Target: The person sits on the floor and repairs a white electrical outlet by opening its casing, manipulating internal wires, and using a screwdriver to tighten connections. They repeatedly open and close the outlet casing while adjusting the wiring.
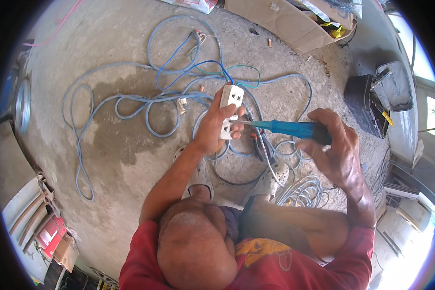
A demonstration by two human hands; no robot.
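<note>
My left hand is closed around a white multi-socket power outlet, held upright above the floor with its socket face toward me. Blue and green wires run near its upper end. In my right hand is a screwdriver with a clear blue handle, gripped at its dark end between thumb and fingers. Its shaft lies level, and the tip meets the outlet's face near the lower socket. Left fingertips wrap round the outlet's right edge beside the shaft. Whether the tip sits in a screw is too small to tell.
Loose loops of blue-grey cable spread over the concrete floor, partly on a damp patch. A coil of pale cable lies by my right clog. A cardboard box stands at the far side, a black toolbox at the right.
</note>
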